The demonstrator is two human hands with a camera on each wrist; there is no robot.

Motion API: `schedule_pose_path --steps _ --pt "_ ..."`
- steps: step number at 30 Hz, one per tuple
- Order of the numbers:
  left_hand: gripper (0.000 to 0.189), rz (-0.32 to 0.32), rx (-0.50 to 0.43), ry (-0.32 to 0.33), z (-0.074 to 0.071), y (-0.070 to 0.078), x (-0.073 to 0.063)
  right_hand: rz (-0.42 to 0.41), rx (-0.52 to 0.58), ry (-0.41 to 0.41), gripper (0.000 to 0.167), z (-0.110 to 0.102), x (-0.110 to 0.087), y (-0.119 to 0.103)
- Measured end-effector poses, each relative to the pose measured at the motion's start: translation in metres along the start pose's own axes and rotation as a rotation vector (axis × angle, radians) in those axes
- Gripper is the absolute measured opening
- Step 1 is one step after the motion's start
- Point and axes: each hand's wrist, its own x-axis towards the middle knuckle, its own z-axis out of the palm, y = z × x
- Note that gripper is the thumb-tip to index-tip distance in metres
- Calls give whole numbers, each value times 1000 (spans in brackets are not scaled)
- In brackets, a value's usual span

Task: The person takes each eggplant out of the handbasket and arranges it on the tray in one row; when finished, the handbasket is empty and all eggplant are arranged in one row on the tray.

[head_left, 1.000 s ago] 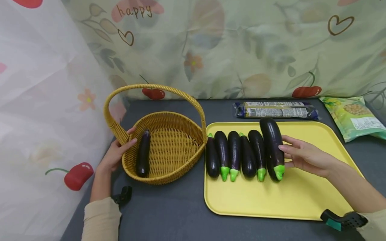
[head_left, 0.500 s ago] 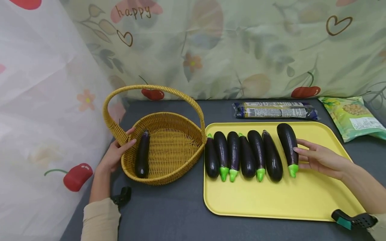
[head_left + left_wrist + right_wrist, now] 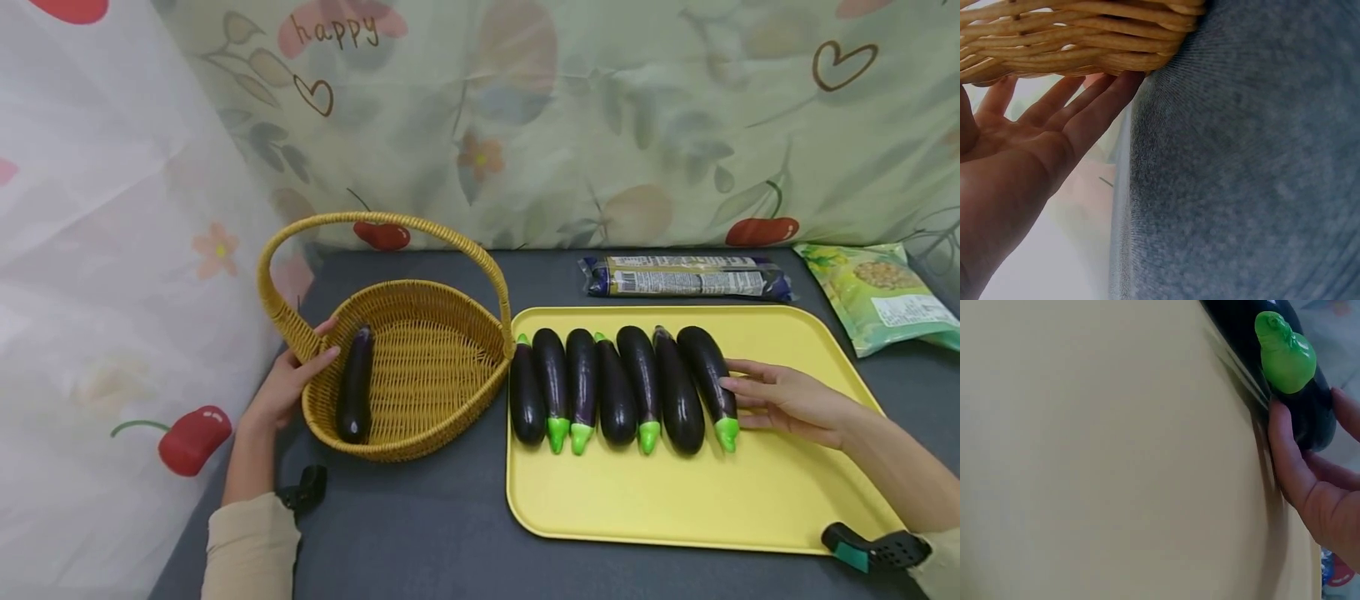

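Note:
In the head view, my right hand (image 3: pixel 795 402) holds the rightmost eggplant (image 3: pixel 703 367) by its side, thumb and fingers around its body. That eggplant tilts slightly, green cap toward me, at the end of a row of several eggplants (image 3: pixel 582 375) on the yellow tray (image 3: pixel 637 504). The right wrist view shows its green cap (image 3: pixel 1288 359) up close, with fingers on both sides. My left hand (image 3: pixel 288 385) grips the left rim of the wicker basket (image 3: pixel 431 375), its fingers against the outer wall in the left wrist view. One eggplant (image 3: pixel 356 383) lies inside the basket.
Behind the tray lies a long plastic-wrapped package (image 3: pixel 686 277). A green and yellow bag (image 3: pixel 881 292) sits at the back right. The tall basket handle (image 3: pixel 390 218) arches over the basket. Printed cloth (image 3: pixel 562 125) hangs behind the dark table (image 3: pixel 405 525).
My right hand lifted the eggplant off the neighbouring one, carried it right, then brought it slightly back left and down beside the row. My left hand and the basket stayed in place.

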Motion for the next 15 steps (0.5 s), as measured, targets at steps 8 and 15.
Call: schedule_pose_path --steps 8,15 --pt "64 4 7 -8 -1 -1 1 40 -255 144 70 9 0 -11" --pt "63 5 19 -4 -1 -1 1 73 -289 227 70 10 3 -14"
